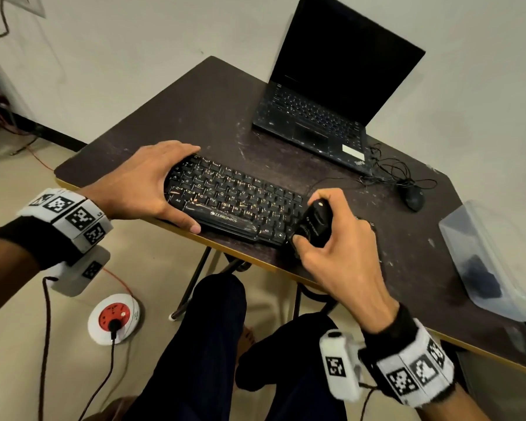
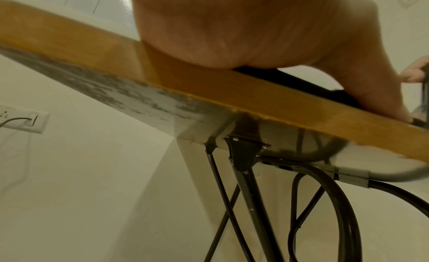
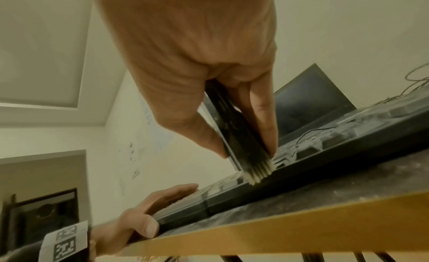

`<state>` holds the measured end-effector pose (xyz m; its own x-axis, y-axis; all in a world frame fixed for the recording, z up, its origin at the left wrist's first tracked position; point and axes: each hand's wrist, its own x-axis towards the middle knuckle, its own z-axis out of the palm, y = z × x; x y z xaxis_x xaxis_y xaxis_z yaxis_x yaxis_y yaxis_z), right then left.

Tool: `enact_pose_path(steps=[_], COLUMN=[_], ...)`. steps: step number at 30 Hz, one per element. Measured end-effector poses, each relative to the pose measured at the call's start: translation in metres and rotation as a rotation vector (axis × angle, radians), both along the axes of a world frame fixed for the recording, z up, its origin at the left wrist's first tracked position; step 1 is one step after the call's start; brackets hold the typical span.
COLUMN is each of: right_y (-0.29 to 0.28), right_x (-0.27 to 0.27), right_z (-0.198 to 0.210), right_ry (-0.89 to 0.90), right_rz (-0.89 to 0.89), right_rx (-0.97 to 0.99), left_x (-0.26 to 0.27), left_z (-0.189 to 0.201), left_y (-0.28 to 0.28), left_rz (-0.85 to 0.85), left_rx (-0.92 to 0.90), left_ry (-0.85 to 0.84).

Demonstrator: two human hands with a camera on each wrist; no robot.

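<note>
"ZEBRONICS" stood in white on the front rim of the black keyboard (image 1: 231, 196), which lay near the front edge of the dark worktop (image 1: 219, 117). The left grip (image 1: 146, 183) clasped the keyboard's left end, with the thumb on the front rim and the fingers over the back. The right grip (image 1: 331, 241) was curled round a black brush (image 1: 315, 223). Its pale bristles (image 3: 257, 172) touched the keys at the right end, and the markings on its body were too blurred to read. That hand hid the rightmost keys. Behind stood an open laptop (image 1: 331, 101) with a dark screen and a corner badge too small to read. A clear box (image 1: 498, 253) was cut off at the right, its dark contents indistinct.
</note>
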<state>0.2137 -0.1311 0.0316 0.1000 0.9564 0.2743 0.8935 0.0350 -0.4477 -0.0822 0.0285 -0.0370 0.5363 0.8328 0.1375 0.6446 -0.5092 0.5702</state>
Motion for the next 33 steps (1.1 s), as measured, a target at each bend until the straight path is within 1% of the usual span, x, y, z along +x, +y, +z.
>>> enact_pose_path(steps=[4, 8, 12, 13, 16, 20, 21, 24, 25, 28, 29, 31, 32, 33], right_y=[0.017, -0.006, 0.011, 0.009, -0.002, 0.02, 0.018, 0.003, 0.005, 0.015, 0.011, -0.001, -0.005, -0.003], right_x=[0.011, -0.005, 0.005, 0.004, -0.008, 0.003, 0.002, -0.006, -0.004, 0.008, 0.006, -0.007, -0.01, -0.008], right_z=[0.007, 0.005, 0.006, 0.007, 0.003, 0.002, 0.002, -0.003, -0.003, -0.001, -0.001, -0.004, -0.006, -0.007], right_ry=[-0.005, -0.045, -0.021, -0.023, -0.006, 0.052, 0.062, 0.051, 0.055, 0.091, 0.094, 0.045, 0.035, 0.031], right_rz=[-0.166, -0.07, -0.15, -0.141, -0.052, -0.147, -0.14, -0.008, -0.015, -0.117, -0.104, 0.006, 0.033, 0.019], right_rx=[0.018, -0.057, -0.002, 0.003, -0.032, 0.066, 0.071, 0.026, 0.028, 0.072, 0.078, 0.062, 0.057, 0.074], left_x=[0.003, -0.001, 0.001, 0.001, -0.001, 0.0, 0.001, -0.002, -0.002, 0.001, 0.0, -0.001, -0.001, -0.001], left_z=[0.003, -0.002, -0.001, -0.001, -0.002, -0.001, -0.001, -0.003, -0.002, 0.001, 0.0, -0.002, -0.001, 0.0], left_y=[-0.002, 0.003, 0.004, 0.003, 0.003, 0.003, 0.003, 0.003, 0.002, 0.003, 0.002, 0.002, 0.001, 0.001], left_rz=[0.003, 0.01, 0.003, 0.005, 0.011, 0.003, -0.001, 0.002, 0.001, 0.004, 0.001, 0.01, 0.009, 0.006], left_rx=[0.012, -0.004, 0.005, 0.008, 0.005, 0.015, 0.015, -0.002, -0.005, -0.007, -0.002, -0.003, -0.01, -0.013], left_ry=[0.01, 0.024, 0.036, 0.033, 0.02, 0.027, 0.028, 0.018, 0.014, 0.017, 0.023, 0.019, 0.021, 0.018])
